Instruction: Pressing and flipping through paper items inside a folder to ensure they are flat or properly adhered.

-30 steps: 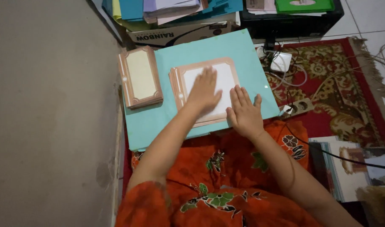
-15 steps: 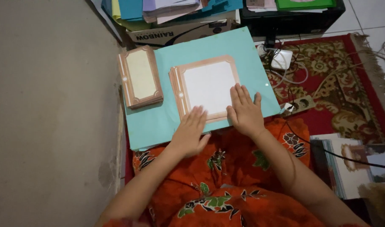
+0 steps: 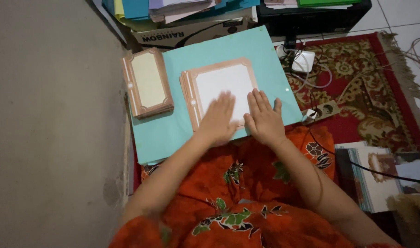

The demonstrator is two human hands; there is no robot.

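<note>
A stack of white cards with brown ornate borders [image 3: 219, 80] lies on a light turquoise board [image 3: 173, 133] across my lap. My left hand [image 3: 218, 120] lies flat on the lower part of the stack, fingers spread and blurred. My right hand [image 3: 264, 118] rests flat, palm down, on the stack's lower right corner and the board. Neither hand grips anything. A second, cream-faced stack of bordered cards [image 3: 148, 82] sits at the board's left edge, apart from both hands.
A grey wall [image 3: 49, 124] runs along the left. Stacked coloured papers on a cardboard box [image 3: 191, 32] stand behind the board. A red patterned rug [image 3: 370, 92] carries a white adapter [image 3: 302, 61], cables and a power strip [image 3: 322, 111]. More printed cards [image 3: 380, 177] lie at the right.
My left hand slid back off the card stack toward my lap, then moved forward onto its lower part again. My right hand stayed put.
</note>
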